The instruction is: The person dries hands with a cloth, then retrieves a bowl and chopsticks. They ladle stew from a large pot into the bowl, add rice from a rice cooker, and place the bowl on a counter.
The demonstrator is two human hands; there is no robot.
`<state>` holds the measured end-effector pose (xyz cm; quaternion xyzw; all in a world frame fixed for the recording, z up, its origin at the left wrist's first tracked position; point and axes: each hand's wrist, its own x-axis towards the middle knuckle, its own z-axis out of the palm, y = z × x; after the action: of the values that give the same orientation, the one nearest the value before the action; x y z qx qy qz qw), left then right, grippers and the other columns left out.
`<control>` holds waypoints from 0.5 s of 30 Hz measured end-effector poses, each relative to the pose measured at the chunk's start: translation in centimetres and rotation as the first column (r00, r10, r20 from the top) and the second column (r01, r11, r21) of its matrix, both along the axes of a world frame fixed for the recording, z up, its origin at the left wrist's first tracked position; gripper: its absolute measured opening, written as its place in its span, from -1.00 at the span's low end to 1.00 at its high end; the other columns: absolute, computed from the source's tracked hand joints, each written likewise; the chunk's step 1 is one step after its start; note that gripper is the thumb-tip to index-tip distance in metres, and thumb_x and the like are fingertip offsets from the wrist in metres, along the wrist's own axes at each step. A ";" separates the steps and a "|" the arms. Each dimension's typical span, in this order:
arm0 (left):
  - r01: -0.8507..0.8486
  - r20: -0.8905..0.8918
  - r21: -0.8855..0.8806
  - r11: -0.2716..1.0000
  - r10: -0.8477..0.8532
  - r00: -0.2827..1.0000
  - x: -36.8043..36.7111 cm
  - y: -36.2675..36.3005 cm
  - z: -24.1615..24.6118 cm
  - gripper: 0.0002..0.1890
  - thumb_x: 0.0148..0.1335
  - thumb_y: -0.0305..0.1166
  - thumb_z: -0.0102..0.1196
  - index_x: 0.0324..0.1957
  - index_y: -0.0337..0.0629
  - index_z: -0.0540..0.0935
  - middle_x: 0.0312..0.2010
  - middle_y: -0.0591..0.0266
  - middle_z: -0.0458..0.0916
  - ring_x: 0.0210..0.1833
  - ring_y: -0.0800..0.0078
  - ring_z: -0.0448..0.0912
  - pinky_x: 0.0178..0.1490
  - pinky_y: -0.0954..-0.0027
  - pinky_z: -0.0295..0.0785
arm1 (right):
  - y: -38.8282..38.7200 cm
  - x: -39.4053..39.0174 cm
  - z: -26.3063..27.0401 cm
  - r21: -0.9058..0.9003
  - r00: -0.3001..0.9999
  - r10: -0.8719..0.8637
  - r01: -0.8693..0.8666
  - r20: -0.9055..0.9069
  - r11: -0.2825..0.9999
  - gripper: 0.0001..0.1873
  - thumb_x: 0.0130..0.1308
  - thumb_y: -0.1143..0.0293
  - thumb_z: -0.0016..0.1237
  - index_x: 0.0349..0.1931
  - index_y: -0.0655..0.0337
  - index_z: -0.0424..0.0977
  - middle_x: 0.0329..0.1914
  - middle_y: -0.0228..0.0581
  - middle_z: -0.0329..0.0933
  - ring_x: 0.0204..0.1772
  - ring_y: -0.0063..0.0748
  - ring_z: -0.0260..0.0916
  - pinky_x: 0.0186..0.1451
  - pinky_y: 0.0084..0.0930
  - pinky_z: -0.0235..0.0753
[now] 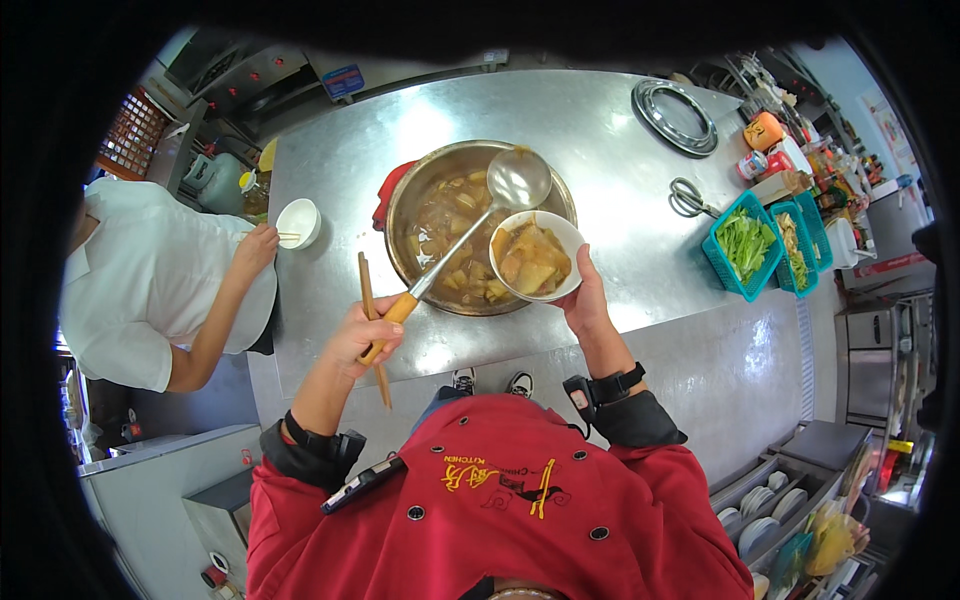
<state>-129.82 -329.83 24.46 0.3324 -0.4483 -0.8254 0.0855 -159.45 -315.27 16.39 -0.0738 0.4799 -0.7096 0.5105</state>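
A wide metal pot point(391, 247) of chunky brown stew stands on the steel table. My left hand point(365, 336) grips the wooden handle of a steel ladle point(520, 178), with wooden chopsticks point(365, 285) also held in it. The ladle's head is over the far right part of the pot. My right hand point(589, 296) holds a white bowl point(571, 238) above the pot's near right rim. Inside that bowl are stew pieces point(531, 259) in brown sauce. A red cloth point(388, 196) shows at the pot's left side.
At left, a co-worker in white point(150, 277) holds light chopsticks at a white bowl point(298, 223) on the steel table point(337, 161). To the right are scissors point(686, 196), a round metal lid or ring point(645, 112), teal baskets of cut vegetables point(716, 262) and seasoning containers point(763, 131).
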 end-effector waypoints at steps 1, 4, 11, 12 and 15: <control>-0.008 -0.011 -0.035 0.999 0.008 1.000 0.1 0.0 0.4 -0.44 0.03 -0.48 0.15 0.12 -0.51 0.40 -0.70 0.31 0.38 -0.79 0.63 0.27 -0.71 0.62 0.15 | 0.1 0.0 -0.1 0.009 1.000 -0.002 0.002 -0.006 1.000 -0.31 0.42 -0.17 -0.38 0.28 0.25 0.18 0.21 -0.06 0.39 0.15 -0.16 0.48 -0.01 -0.19 0.64; -0.009 -0.027 -0.102 0.995 0.007 1.000 0.4 0.0 1.7 -0.45 0.03 -0.45 0.15 0.09 -0.52 0.41 -0.71 0.30 0.38 -0.81 0.63 0.25 -0.72 0.62 0.14 | 0.3 -0.2 -0.2 0.046 1.000 -0.013 0.014 -0.023 0.999 -0.30 0.41 -0.19 -0.38 0.28 0.24 0.19 0.21 -0.06 0.39 0.15 -0.14 0.47 -0.02 -0.19 0.64; -0.059 0.101 -0.148 0.987 0.075 0.992 0.4 0.6 0.4 -0.46 0.04 -0.49 0.14 0.11 -0.51 0.42 -0.69 0.31 0.41 -0.77 0.66 0.29 -0.71 0.63 0.14 | 0.0 -2.5 5.0 0.021 0.997 0.062 -0.062 -0.042 0.998 -0.27 0.39 -0.23 -0.39 0.28 0.22 0.20 0.21 -0.06 0.39 0.15 -0.11 0.47 -0.08 -0.16 0.66; -0.052 0.122 -0.122 0.991 0.067 0.990 0.4 0.8 -0.3 -0.46 0.04 -0.50 0.14 0.11 -0.50 0.43 -0.68 0.32 0.41 -0.77 0.66 0.29 -0.71 0.63 0.14 | -0.1 -3.1 6.5 0.019 0.995 0.085 -0.084 -0.060 0.996 -0.26 0.38 -0.25 -0.40 0.29 0.20 0.19 0.23 -0.08 0.37 0.18 -0.09 0.44 -0.05 -0.12 0.64; -0.033 0.176 -0.046 0.998 0.041 0.984 0.7 1.1 -1.7 -0.46 0.03 -0.53 0.15 0.12 -0.48 0.43 -0.67 0.34 0.41 -0.76 0.67 0.30 -0.71 0.63 0.15 | -0.6 -4.3 11.0 -0.023 0.988 0.095 -0.099 -0.120 0.995 -0.23 0.36 -0.28 -0.40 0.30 0.20 0.18 0.25 -0.05 0.35 0.20 -0.05 0.42 -0.04 -0.09 0.65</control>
<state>-129.10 -328.72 22.76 0.4106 -0.4656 -0.7810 0.0679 -163.77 -315.88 27.37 -0.1463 0.4950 -0.6852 0.5139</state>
